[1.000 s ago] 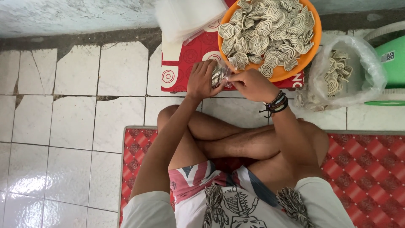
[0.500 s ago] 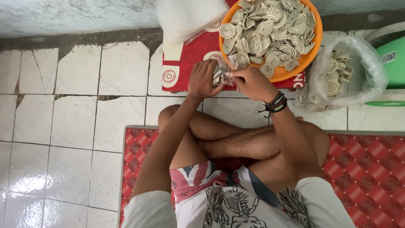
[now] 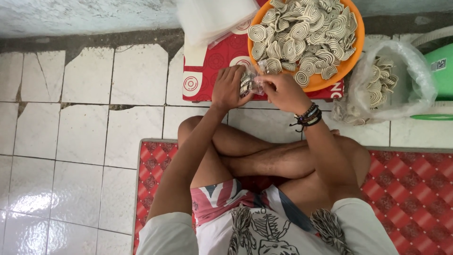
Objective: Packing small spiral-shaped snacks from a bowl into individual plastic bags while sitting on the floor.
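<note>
My left hand [image 3: 229, 88] and my right hand [image 3: 282, 91] meet in front of my crossed legs, both gripping a small clear plastic bag [image 3: 251, 82] that holds a few spiral crackers. Just beyond the hands sits an orange bowl [image 3: 351, 59] heaped with pale spiral crackers [image 3: 304, 33]. A stack of empty clear bags [image 3: 214, 19] lies to the bowl's left on a red patterned mat [image 3: 207, 75]. Dark bead bracelets [image 3: 307, 115] circle my right wrist.
A large clear plastic bag [image 3: 384, 82] part-filled with crackers stands to the right of the bowl, and a green container [image 3: 439, 71] is at the right edge. I sit on a red mat [image 3: 410, 189] laid over cracked white floor tiles [image 3: 85, 127].
The hands have shifted only slightly on the small bag; nothing else has moved.
</note>
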